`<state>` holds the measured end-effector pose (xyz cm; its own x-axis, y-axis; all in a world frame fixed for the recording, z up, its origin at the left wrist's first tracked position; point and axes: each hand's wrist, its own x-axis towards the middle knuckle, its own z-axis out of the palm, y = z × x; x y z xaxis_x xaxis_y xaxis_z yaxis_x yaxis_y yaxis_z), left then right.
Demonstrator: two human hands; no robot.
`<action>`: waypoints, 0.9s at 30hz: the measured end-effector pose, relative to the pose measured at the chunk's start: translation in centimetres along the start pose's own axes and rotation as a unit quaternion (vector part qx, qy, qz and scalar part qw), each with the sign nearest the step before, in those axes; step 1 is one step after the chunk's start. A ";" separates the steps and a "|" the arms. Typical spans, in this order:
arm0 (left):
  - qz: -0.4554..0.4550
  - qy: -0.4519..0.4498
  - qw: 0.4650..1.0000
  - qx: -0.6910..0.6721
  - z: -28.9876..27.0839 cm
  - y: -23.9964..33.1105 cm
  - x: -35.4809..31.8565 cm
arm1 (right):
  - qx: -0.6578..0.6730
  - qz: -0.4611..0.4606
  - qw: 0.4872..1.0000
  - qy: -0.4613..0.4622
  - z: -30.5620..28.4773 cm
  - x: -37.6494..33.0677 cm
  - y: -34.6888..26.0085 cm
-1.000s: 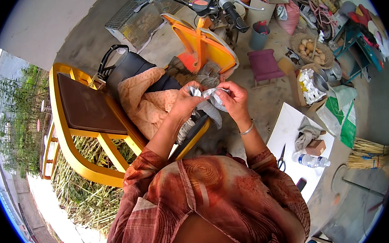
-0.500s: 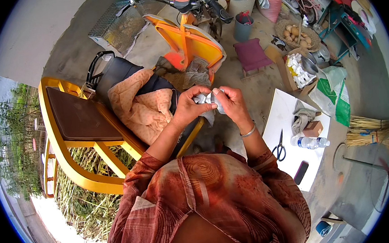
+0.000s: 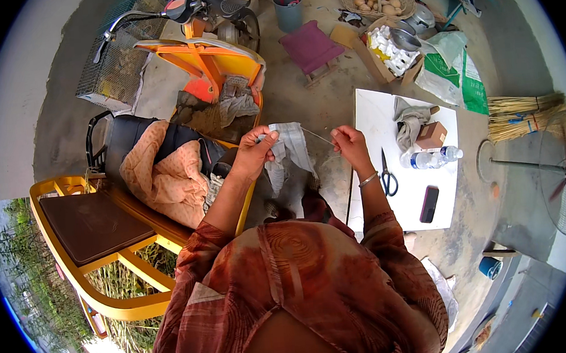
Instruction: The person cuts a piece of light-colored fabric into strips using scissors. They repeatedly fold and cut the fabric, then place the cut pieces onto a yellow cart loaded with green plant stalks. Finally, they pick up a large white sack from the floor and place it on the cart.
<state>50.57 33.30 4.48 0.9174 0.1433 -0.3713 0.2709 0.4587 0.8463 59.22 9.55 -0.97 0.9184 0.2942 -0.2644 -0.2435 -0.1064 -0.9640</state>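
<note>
Head view: left hand (image 3: pixel 254 153) gripping striped cloth (image 3: pixel 291 148), right hand (image 3: pixel 353 148) pinching thread (image 3: pixel 317 135)

Nearest, the person is wearing a red-brown patterned top (image 3: pixel 296 274). Just beyond, both hands are working in front of the torso. Left hand is clasping the pale striped cloth between thumb and fingers; the cloth is hanging from it, in the gap between the hands. Right hand is closing its fingertips on the thin thread, which is running straight from the cloth's upper edge, slanting slightly down. A bangle (image 3: pixel 368 180) is circling the right wrist.

Right side: white tabletop (image 3: pixel 370 114) is bearing scissors (image 3: pixel 389 177), a dark phone (image 3: pixel 429 204), a clear plastic bottle (image 3: pixel 436 158), a brown box (image 3: pixel 431 135) and a grey rag (image 3: pixel 411 125).

Left side: yellow metal frame (image 3: pixel 128 310) is curving around a brown panel (image 3: pixel 96 222); a peach quilted cloth (image 3: pixel 165 181) is lying over a black seat (image 3: pixel 126 145).

Farther off, a purple stool (image 3: pixel 310 47) is standing near a grey bucket (image 3: pixel 289 15); a wicker basket (image 3: pixel 345 0) is holding round tan items.
</note>
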 end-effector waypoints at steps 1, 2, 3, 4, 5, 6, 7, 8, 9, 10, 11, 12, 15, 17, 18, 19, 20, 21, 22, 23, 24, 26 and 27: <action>-0.021 -0.011 0.999 -0.021 -0.1 -0.5 0.7 | -0.028 0.045 0.997 0.063 -2.9 0.5 3.8; -0.043 -0.019 0.998 -0.043 -0.2 -0.9 1.3 | -0.089 0.086 0.985 0.121 -6.7 0.6 8.8; -0.065 -0.013 0.997 -0.046 0.2 -1.3 2.2 | -0.279 0.120 0.932 0.195 -12.6 1.1 17.7; -0.064 0.000 0.997 -0.040 -0.3 -1.2 2.5 | -0.319 0.162 0.904 0.233 -14.9 -0.2 20.0; -0.064 0.006 0.997 -0.032 -0.5 -0.8 3.1 | -0.372 0.186 0.870 0.264 -16.8 -1.6 21.6; -0.069 0.004 0.997 -0.025 -0.4 -0.7 4.0 | -0.424 0.213 0.828 0.299 -18.5 -3.3 23.0; -0.067 0.012 0.997 -0.035 -0.4 -0.8 4.8 | -0.423 0.247 0.824 0.285 -19.5 -5.0 23.6; -0.057 0.031 0.997 -0.047 -0.9 -1.0 5.2 | -0.426 0.276 0.821 0.260 -20.5 -5.9 24.5; -0.054 0.050 0.996 -0.045 -1.4 -0.9 5.6 | -0.429 0.302 0.822 0.224 -20.8 -6.5 25.6; -0.050 0.067 0.995 -0.044 -1.6 -0.7 6.1 | -0.437 0.328 0.811 0.206 -20.9 -6.9 26.6; -0.044 0.084 0.994 -0.047 -2.0 -0.6 6.3 | -0.448 0.337 0.805 0.193 -20.4 -6.8 26.1; -0.038 0.101 0.993 -0.050 -2.2 -0.4 6.4 | -0.459 0.345 0.799 0.178 -19.8 -6.8 25.5; -0.017 0.129 0.990 -0.055 -3.2 1.1 7.2 | -0.480 0.357 0.761 0.253 -18.2 -5.4 23.7; -0.002 0.128 0.990 -0.053 -4.2 2.6 7.9 | -0.500 0.376 0.737 0.256 -18.0 -4.5 23.6; 0.011 0.139 0.989 -0.045 -4.8 3.6 8.2 | -0.504 0.379 0.731 0.259 -17.7 -4.3 23.5; 0.026 0.154 0.987 -0.039 -5.3 4.7 8.2 | -0.500 0.354 0.740 0.277 -17.4 -3.8 22.9; 0.040 0.164 0.985 -0.032 -5.9 5.9 8.4 | -0.511 0.327 0.744 0.280 -17.4 -3.8 23.6; 0.059 0.161 0.985 -0.019 -7.0 7.4 8.7 | -0.522 0.299 0.747 0.283 -17.5 -3.9 24.3; 0.080 0.161 0.984 -0.009 -8.6 8.9 8.8 | -0.535 0.267 0.750 0.283 -17.7 -3.8 25.1; 0.104 0.151 0.983 0.000 -9.6 10.7 8.9 | -0.535 0.269 0.749 0.283 -17.7 -3.7 25.1; 0.126 0.155 0.980 -0.010 -10.4 12.5 9.0 | -0.508 0.293 0.768 0.258 -18.0 -3.7 25.1; 0.161 0.177 0.971 0.028 -14.6 16.3 8.3 | -0.458 0.307 0.799 0.239 -17.9 -3.7 24.2; 0.183 0.213 0.959 0.045 -15.2 18.2 8.1 | -0.442 0.277 0.814 0.256 -17.7 -4.2 24.3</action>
<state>58.45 56.15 11.08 0.7583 0.6344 -0.1502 -0.0045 0.2354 0.9719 54.97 -11.04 -22.87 0.8090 -0.4416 -0.3879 -0.5525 -0.7965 -0.2456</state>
